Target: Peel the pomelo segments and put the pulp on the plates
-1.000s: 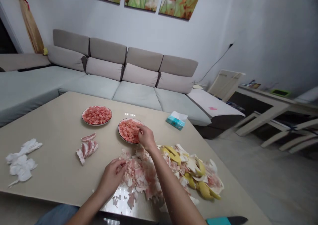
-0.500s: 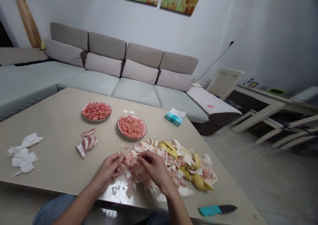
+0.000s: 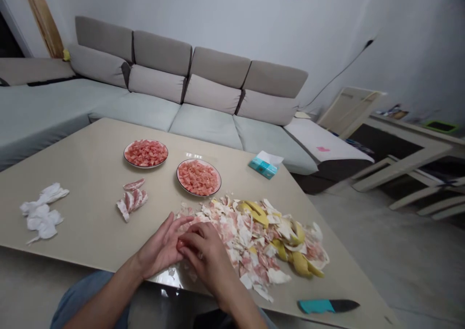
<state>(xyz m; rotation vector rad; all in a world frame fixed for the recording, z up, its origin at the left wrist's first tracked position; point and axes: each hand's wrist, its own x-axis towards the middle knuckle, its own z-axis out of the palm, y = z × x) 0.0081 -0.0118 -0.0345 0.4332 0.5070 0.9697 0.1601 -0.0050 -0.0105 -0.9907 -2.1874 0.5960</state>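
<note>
fruit pulp [image 3: 198, 178]: pinkish red; peels [image 3: 301, 264]: yellow, white; knife [image 3: 328, 306]: turquoise, black; backrests [image 3: 162, 53]: grey

Notes for you: tabletop [image 3: 87, 183] smooth, glossy, throws back light. Plates [image 3: 218, 180] smooth, ceramic-looking. Pulp [image 3: 198, 177] moist-looking, grainy. Rind [image 3: 300, 263] smooth-skinned. Membrane scraps [image 3: 238, 229] papery, ragged. Knife handle [image 3: 315, 306] matt, plastic-looking; blade [image 3: 343, 305] smooth. Loose tissues [image 3: 42, 220] thin crumpled paper. Sofa [image 3: 162, 53] matt cloth. Your trousers [image 3: 80, 290] denim-looking, matt.

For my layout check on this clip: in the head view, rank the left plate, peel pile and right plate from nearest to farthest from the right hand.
From the right hand:
1. Peel pile, right beside it.
2. Right plate, ahead.
3. Left plate, ahead and left.
</note>
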